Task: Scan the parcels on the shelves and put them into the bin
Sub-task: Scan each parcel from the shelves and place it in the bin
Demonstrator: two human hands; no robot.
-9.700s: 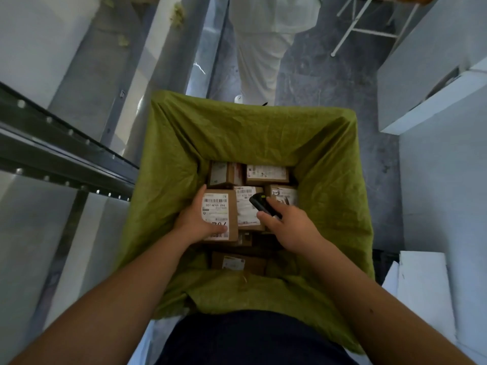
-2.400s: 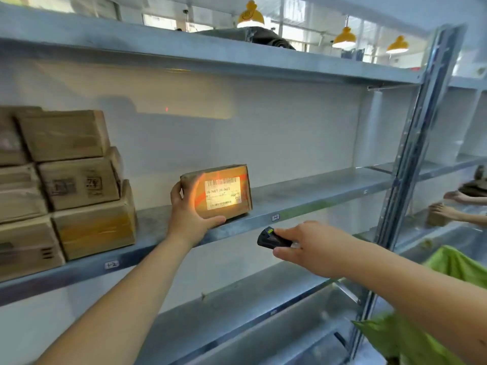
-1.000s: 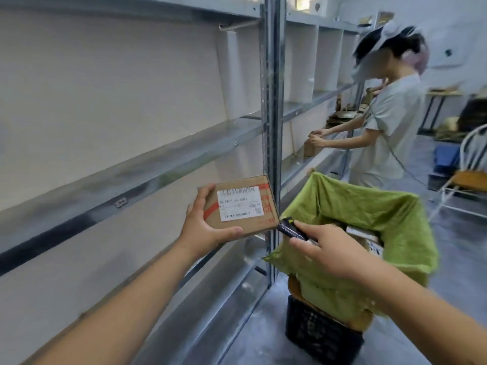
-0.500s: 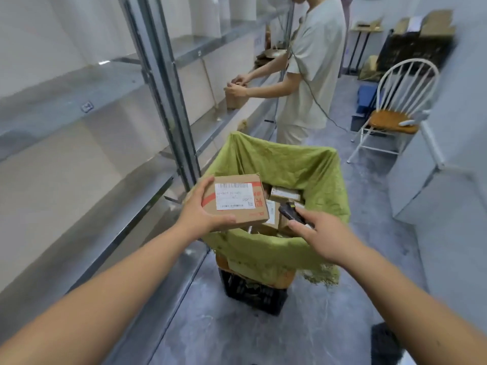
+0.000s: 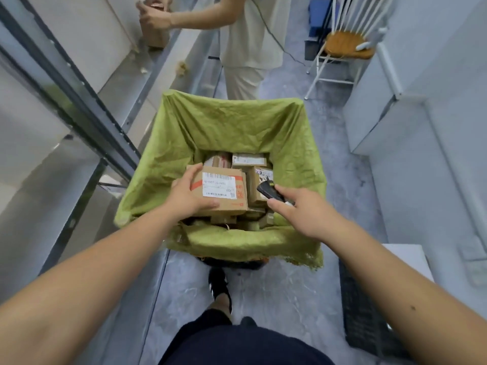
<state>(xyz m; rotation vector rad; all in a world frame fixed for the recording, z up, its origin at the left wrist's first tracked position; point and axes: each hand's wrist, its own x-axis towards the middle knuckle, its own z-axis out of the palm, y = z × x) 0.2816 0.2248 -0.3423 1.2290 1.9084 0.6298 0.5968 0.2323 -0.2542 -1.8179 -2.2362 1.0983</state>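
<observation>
My left hand (image 5: 185,197) grips a brown cardboard parcel (image 5: 224,193) with a white barcode label and red tape, holding it inside the mouth of the bin (image 5: 224,122), which is lined with a green bag. My right hand (image 5: 297,206) holds a small black scanner (image 5: 268,191) just right of the parcel, over the bin. Several other labelled parcels (image 5: 249,160) lie in the bin below and behind the held one.
Metal shelving (image 5: 87,106) runs along the left. Another person in light clothes (image 5: 247,43) stands just beyond the bin, hands on a parcel on the shelf. A white chair with an orange seat (image 5: 347,46) stands at the back right. A black crate (image 5: 366,309) sits at my right.
I took the parcel off the shelf after scanning it, turned right to the bin, and now hold it lowered into the bin's opening. The scanner hand came along beside it.
</observation>
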